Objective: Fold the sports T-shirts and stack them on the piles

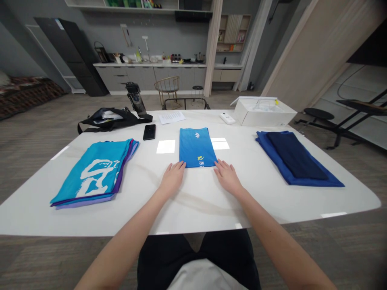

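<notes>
A folded blue cloth [196, 147] with white and yellow print lies flat at the middle of the table. At its near left corner rest the fingertips of my left hand [173, 177], fingers stretched out and the palm low over the tabletop. My right hand [226, 175] touches the near right corner in the same way, its fingers extended. Neither hand is wrapped around anything. To the left lies a stack of folded cloths [99, 169], turquoise with white lettering on top and purple below. On the right, a folded dark navy cloth [294, 155] lies on a larger folded blue one [325, 181].
Along the far side of the white table [193, 209] are a black bag [115, 119], a dark bottle [136, 100], a phone [149, 131], printed paper [171, 117], a white remote-like device [227, 118] and an open white box [263, 112]. A chair [186, 103] stands beyond.
</notes>
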The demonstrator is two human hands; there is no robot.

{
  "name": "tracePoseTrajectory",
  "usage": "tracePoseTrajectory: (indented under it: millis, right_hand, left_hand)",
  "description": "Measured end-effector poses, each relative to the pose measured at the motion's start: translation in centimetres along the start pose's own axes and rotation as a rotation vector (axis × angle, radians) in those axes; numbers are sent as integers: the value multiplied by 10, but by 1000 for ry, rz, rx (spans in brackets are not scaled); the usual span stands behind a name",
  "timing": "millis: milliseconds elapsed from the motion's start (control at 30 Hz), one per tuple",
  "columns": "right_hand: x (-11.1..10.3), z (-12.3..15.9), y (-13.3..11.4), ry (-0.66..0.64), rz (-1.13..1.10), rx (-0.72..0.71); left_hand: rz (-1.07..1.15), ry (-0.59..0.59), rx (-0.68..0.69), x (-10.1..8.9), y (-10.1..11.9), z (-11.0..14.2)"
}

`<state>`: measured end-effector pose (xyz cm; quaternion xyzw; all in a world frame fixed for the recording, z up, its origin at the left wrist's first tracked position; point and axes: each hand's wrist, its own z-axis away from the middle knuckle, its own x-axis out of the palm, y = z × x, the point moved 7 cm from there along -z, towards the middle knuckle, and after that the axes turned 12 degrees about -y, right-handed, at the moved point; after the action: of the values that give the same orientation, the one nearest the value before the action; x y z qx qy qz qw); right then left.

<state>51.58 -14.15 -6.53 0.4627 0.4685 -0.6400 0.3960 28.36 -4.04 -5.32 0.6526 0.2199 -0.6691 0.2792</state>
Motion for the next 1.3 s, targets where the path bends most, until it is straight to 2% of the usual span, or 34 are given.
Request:
tracePoseTrajectory:
  millis: [100,200,300,400,467,567,700,800,833,900,967,1067,1200,1300]
  right_hand:
    - [-13,-9,4,37,45,37]
    - [-22,-18,5,31,82,8]
    - [-26,-24,5,28,110,-6]
    - [-25,-20,3,9,115,-43]
    - [-22,-6,1,-15,76,-113]
    - [-17,34,0,-93,-36,-216]
    - [-12,99,1,-245,-211,-229]
    - [-13,123,0,-352,-375,-222]
    - [-14,121,1,-363,-411,-207]
    - [-18,101,5,-327,-432,-164]
    - [-24,62,11,-238,-408,-119]
    - [-34,-13,23,-62,-367,-22]
    - [-34,-98,38,-21,-354,168]
    - [-33,-133,44,-17,-371,276]
  left_hand:
    - [-45,-12,-38,-4,-10,-15]
    - [-117,0,-20,-9,-12,-23]
    - [-158,-2,-13,-12,-12,-25]
    - [-160,-11,5,-14,-9,-16]
    - [-149,-3,23,-14,-5,-1]
    - [-107,-12,79,-10,9,40]
    - [45,-96,199,-2,34,103]
    - [200,-109,244,-10,41,122]
    - [239,-98,236,-15,39,118]
    - [289,-70,192,-25,27,95]
    - [313,-62,119,-32,10,55]
    - [282,-45,-58,-37,-21,-17]
    - [361,-82,-357,-31,-63,-93]
    - [381,-184,-462,-22,-80,-124]
